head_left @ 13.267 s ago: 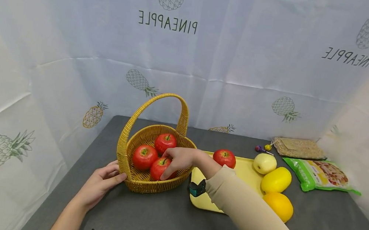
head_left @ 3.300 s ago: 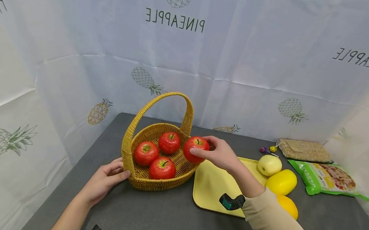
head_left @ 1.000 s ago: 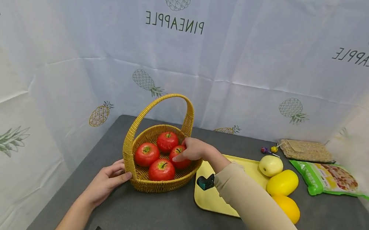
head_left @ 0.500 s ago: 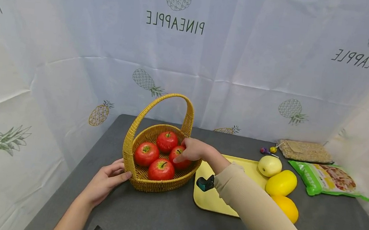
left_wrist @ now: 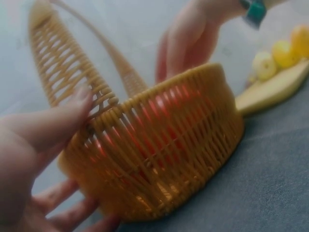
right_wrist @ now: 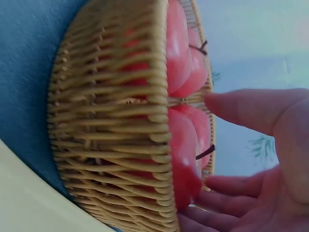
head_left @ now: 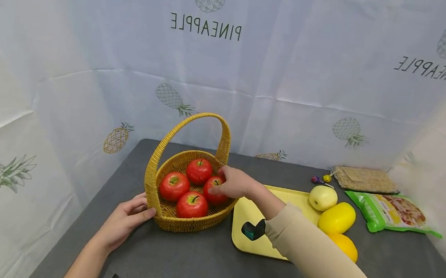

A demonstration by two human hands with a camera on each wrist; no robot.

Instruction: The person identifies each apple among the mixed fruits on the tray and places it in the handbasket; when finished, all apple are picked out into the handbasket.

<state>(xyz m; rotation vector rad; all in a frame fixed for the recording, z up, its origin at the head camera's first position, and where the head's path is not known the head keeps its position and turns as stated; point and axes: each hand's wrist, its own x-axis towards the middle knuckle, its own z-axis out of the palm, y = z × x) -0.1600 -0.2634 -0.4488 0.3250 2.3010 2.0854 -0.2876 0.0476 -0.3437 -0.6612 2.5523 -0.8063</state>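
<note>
A yellow wicker basket (head_left: 182, 225) with a tall arched handle holds several red apples (head_left: 192, 205). My left hand (head_left: 124, 221) grips the basket's left end, its thumb by the handle's base and its fingers against the outer wall. In the left wrist view those fingers (left_wrist: 72, 212) lie along the weave. My right hand (head_left: 236, 184) reaches over the right rim, around the rightmost apple (head_left: 214, 184), which rests inside the basket. In the right wrist view the thumb stands apart from this apple (right_wrist: 186, 159), while the extended fingers (right_wrist: 231, 203) lie beside its far side.
Right of the basket lies a yellow tray (head_left: 249, 246), partly under my right arm. A pale green fruit (head_left: 323, 198), a yellow fruit (head_left: 337, 217) and an orange-yellow fruit (head_left: 343, 245) are at its right side. Behind are lollipops (head_left: 321, 180), a grain pack (head_left: 366, 179) and a green bag (head_left: 395, 213).
Since 3.3 seconds ago, my right hand has lowered the fourth apple into the basket. In the last half second its wrist has drawn back slightly and the grasp has loosened. My left hand stays put.
</note>
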